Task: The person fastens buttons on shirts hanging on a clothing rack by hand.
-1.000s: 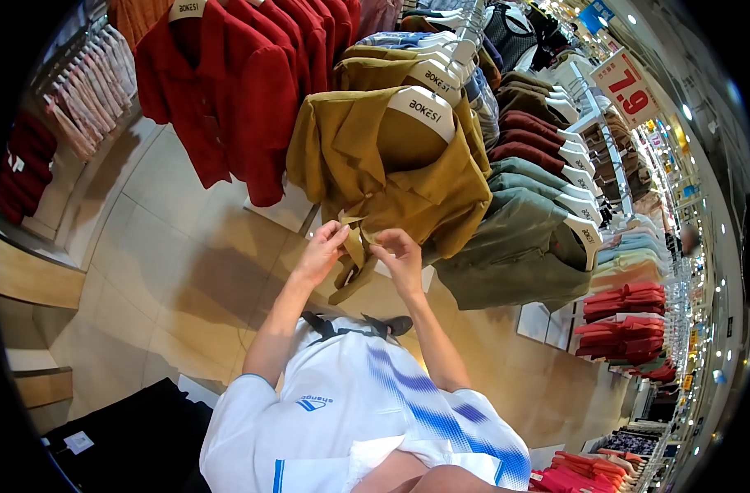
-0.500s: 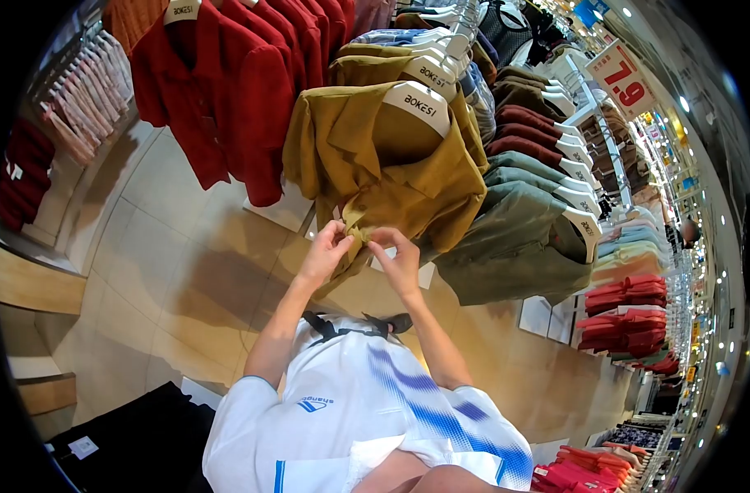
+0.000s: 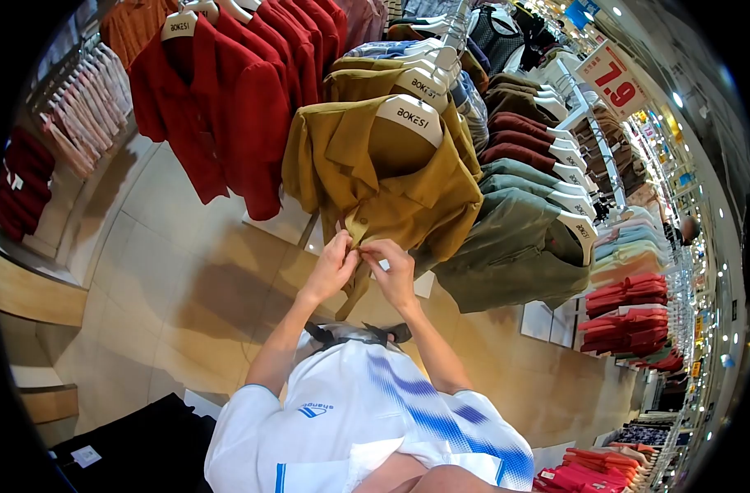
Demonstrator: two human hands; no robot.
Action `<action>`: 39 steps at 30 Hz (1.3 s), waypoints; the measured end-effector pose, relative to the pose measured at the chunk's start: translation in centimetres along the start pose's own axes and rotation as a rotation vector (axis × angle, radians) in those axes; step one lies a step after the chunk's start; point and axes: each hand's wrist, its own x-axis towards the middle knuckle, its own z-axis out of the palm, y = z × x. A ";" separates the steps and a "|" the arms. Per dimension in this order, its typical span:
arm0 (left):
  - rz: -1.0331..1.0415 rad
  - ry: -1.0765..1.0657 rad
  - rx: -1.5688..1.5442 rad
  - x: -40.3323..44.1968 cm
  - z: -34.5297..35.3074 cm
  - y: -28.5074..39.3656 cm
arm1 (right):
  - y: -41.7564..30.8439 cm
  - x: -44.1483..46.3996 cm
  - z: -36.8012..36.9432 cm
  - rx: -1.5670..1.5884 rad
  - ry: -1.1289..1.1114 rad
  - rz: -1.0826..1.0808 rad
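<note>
A mustard-brown shirt [image 3: 424,197] hangs facing me on a white hanger [image 3: 411,119] lettered BOKESI. My left hand [image 3: 335,261] pinches the shirt's front edge below the collar. Close beside it, the fingers of my right hand [image 3: 390,264] are closed on the same front edge. A small button shows on the cloth just above my fingertips. Below my hands the lower part of the shirt hangs in folds. What lies exactly between the fingertips is too small to make out.
Red shirts [image 3: 219,107] hang to the left of the mustard one. On the right are grey-green shirts [image 3: 523,246] and maroon ones. A price sign [image 3: 613,82] reading 7.9 stands at upper right. Black clothing [image 3: 137,448] lies at lower left, above the tiled floor [image 3: 161,271].
Both hands have shifted slightly down with the shirt front and drawn closer together. The mustard shirt and its hanger sit a little lower in view.
</note>
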 end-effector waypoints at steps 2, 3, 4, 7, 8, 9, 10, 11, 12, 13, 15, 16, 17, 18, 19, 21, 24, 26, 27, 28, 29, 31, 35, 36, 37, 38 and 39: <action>-0.020 -0.016 0.017 0.0 -0.2 0.0 | -0.3 0.1 0.0 -0.058 -0.013 -0.043; -0.041 -0.031 0.033 0.1 -0.3 0.3 | -0.4 0.1 0.0 -0.058 -0.012 -0.044; -0.040 -0.031 0.034 0.1 -0.4 0.6 | -0.6 0.1 0.1 -0.024 0.004 0.026; -0.078 -0.051 -0.009 0.1 -0.5 0.9 | -0.7 0.3 0.0 0.021 0.007 0.095; -0.096 -0.061 -0.071 0.0 -0.4 0.4 | -0.7 0.4 -0.2 0.032 -0.005 0.094; -0.114 -0.072 -0.133 0.1 -0.4 0.2 | -0.6 0.4 -0.3 0.031 -0.003 0.094; -0.113 -0.074 -0.134 0.1 -0.3 0.1 | -0.4 0.4 -0.4 0.010 -0.026 0.049; -0.126 -0.074 -0.138 0.1 -0.3 -0.1 | -0.3 0.4 -0.5 -0.010 -0.048 0.005; -0.138 -0.074 -0.143 0.1 -0.3 -0.1 | -0.3 0.5 -0.5 -0.010 -0.048 0.005; -0.138 -0.074 -0.143 0.1 -0.3 -0.2 | -0.3 0.5 -0.5 -0.030 -0.045 -0.013; -0.171 -0.097 -0.181 0.1 -0.3 -0.4 | -0.2 0.6 -0.5 -0.050 -0.040 -0.032; -0.169 -0.099 -0.181 0.1 -0.2 -0.7 | -0.2 0.7 -0.6 -0.050 -0.047 -0.052; -0.206 -0.100 -0.229 0.0 -0.1 -1.1 | -0.2 0.8 -0.7 -0.051 -0.055 -0.071; -0.244 -0.101 -0.276 -0.1 0.0 -1.2 | -0.2 0.8 -0.7 -0.051 -0.053 -0.071; -0.242 -0.102 -0.276 -0.2 0.1 -1.4 | -0.2 0.8 -0.8 -0.062 -0.064 -0.065; -0.228 -0.082 -0.257 -0.1 0.2 -1.1 | -0.2 0.8 -0.9 -0.074 -0.073 -0.063; -0.172 -0.075 -0.125 0.2 -0.1 0.2 | 0.0 0.7 -0.8 -0.096 -0.078 -0.045; -0.138 -0.069 -0.116 0.2 -0.1 0.4 | 0.1 0.7 -0.7 -0.114 -0.061 -0.025; -0.110 -0.064 -0.110 0.3 -0.2 0.4 | 0.0 0.7 -0.7 -0.114 -0.056 -0.029; -0.105 -0.065 -0.108 0.6 -0.4 0.5 | -0.1 0.7 -0.7 -0.085 -0.057 -0.011; -0.095 -0.097 -0.100 0.7 -0.7 0.5 | -0.2 0.7 -0.8 -0.056 -0.060 0.008; -0.086 -0.132 -0.091 0.8 -1.0 0.7 | -0.3 0.6 -0.8 -0.053 -0.059 0.006; 0.007 -0.124 -0.042 1.2 -1.2 1.7 | -0.1 0.7 -0.9 -0.078 -0.074 -0.059; 0.064 -0.103 -0.003 1.3 -1.1 2.0 | -0.1 0.7 -0.9 -0.078 -0.072 -0.059; 0.066 -0.105 -0.003 1.4 -1.0 2.1 | -0.2 0.7 -0.9 -0.093 -0.068 -0.066; 0.094 -0.096 0.014 1.4 -1.0 2.3 | -0.3 0.8 -1.0 -0.108 -0.064 -0.070; 0.123 -0.087 0.031 1.4 -1.0 2.3 | -0.5 0.9 -1.1 -0.109 -0.061 -0.069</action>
